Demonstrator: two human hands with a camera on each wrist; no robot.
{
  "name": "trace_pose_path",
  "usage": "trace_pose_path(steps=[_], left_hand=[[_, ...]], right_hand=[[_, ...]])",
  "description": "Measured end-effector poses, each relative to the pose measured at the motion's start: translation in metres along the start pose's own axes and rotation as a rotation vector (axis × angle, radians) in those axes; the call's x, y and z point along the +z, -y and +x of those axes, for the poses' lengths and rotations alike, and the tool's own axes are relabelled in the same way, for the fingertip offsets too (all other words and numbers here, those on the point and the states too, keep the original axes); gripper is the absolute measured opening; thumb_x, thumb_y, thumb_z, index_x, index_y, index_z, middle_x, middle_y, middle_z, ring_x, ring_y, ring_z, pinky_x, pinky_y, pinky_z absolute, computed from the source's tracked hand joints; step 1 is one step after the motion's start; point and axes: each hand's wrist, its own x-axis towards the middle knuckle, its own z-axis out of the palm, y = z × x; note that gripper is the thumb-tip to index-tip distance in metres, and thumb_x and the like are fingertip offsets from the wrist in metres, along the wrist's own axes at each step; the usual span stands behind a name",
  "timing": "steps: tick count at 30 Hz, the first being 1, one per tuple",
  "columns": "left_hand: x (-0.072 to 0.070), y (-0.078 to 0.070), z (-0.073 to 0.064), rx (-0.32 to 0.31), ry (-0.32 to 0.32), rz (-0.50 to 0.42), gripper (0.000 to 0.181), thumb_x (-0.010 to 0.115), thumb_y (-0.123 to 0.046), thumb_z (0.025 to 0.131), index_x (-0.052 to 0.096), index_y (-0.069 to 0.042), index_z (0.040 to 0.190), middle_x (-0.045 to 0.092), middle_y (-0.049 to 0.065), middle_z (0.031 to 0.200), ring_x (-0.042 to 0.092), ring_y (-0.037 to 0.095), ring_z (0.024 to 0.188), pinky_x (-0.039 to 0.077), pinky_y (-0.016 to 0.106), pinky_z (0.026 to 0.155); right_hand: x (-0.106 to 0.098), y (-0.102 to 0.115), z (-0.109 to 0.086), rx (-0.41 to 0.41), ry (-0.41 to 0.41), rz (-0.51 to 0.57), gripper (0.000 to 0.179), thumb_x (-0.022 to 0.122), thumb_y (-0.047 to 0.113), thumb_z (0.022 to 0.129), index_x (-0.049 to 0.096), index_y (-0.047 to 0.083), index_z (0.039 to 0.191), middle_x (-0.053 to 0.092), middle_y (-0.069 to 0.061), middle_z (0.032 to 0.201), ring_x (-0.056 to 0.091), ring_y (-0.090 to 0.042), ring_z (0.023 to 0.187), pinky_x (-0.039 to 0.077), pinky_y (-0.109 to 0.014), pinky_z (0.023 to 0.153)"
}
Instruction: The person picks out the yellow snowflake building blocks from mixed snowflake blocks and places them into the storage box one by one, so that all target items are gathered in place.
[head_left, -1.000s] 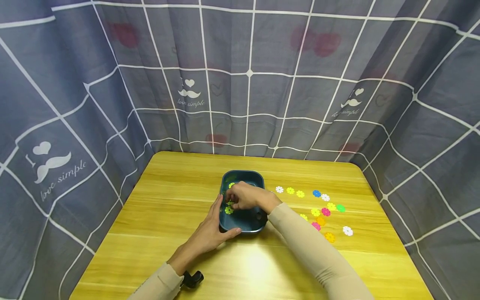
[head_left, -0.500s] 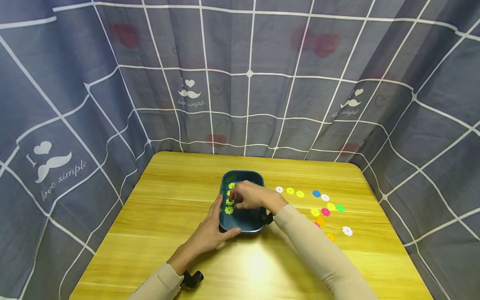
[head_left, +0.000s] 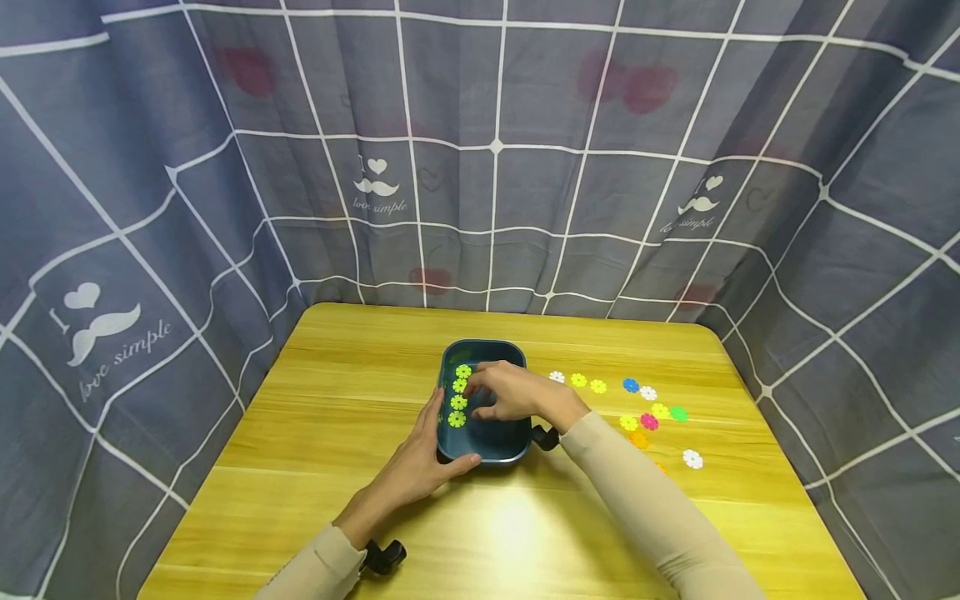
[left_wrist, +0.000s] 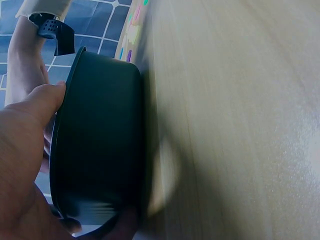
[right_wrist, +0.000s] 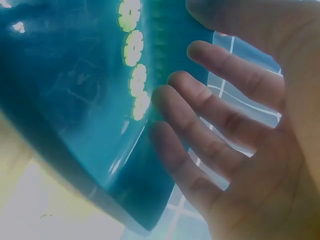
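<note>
A dark teal plastic box (head_left: 491, 442) stands on the table. Inside it, several yellow-green flower-shaped pieces (head_left: 457, 402) lie in a row along the left wall. My left hand (head_left: 408, 467) holds the near left corner of the box, thumb at the front rim and fingers along the left side. The left wrist view shows that thumb (left_wrist: 47, 97) against the rim. My right hand (head_left: 517, 393) is inside the box, just right of the row. In the right wrist view its fingers (right_wrist: 210, 145) are spread and slightly bent, with nothing between them, beside the yellow pieces (right_wrist: 133, 48).
Right of the box, loose flower pieces lie scattered: white (head_left: 693, 459), yellow (head_left: 597, 387), blue (head_left: 631, 385), pink (head_left: 649, 422), green (head_left: 678, 414) and orange (head_left: 638, 440). The right forearm covers part of this area. A grey checked curtain (head_left: 450, 250) encloses the wooden table (head_left: 337, 375).
My right hand has shifted slightly right, away from the yellow pieces, and its fingers have loosened. More of the row is now visible. The left hand has stayed on the box.
</note>
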Motion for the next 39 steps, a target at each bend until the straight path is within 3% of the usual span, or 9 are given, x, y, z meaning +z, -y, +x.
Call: trace_pose_path(steps=[13,20,29,39], left_hand=[[0.002,0.000,-0.002,0.005,0.006,-0.003,0.129,0.087,-0.055,0.104,-0.002,-0.016,0.190,0.006,0.020,0.198,0.037,0.058,0.173,0.042,0.081,0.131],[0.002,0.001,-0.001,0.002,-0.006,0.017,0.130,0.088,-0.056,0.103,-0.001,-0.017,0.190,0.009,0.019,0.198,0.040,0.057,0.172,0.044,0.080,0.130],[0.002,0.000,-0.001,0.003,-0.015,0.008,0.130,0.088,-0.057,0.103,0.000,-0.017,0.190,0.008,0.017,0.198,0.039,0.056,0.173,0.045,0.078,0.130],[0.002,0.001,-0.001,0.002,-0.019,0.001,0.132,0.089,-0.059,0.102,0.000,-0.018,0.190,0.007,0.015,0.199,0.037,0.054,0.175,0.043,0.078,0.132]], right_hand=[[0.001,-0.009,-0.024,-0.012,-0.076,-0.050,0.040,0.087,0.032,0.108,0.082,0.013,0.143,0.077,-0.007,0.140,0.073,-0.030,0.134,0.063,-0.051,0.118],[-0.001,-0.015,-0.038,-0.005,-0.112,-0.081,0.047,0.087,0.040,0.108,0.080,0.017,0.148,0.075,-0.007,0.142,0.071,-0.030,0.134,0.063,-0.050,0.117],[0.000,-0.024,-0.058,0.002,-0.165,-0.081,0.049,0.090,0.038,0.105,0.079,0.021,0.149,0.073,-0.002,0.144,0.069,-0.026,0.139,0.061,-0.050,0.123],[0.002,-0.035,-0.082,0.021,-0.205,-0.056,0.048,0.092,0.034,0.105,0.079,0.018,0.149,0.073,-0.005,0.150,0.067,-0.030,0.145,0.058,-0.052,0.126]])
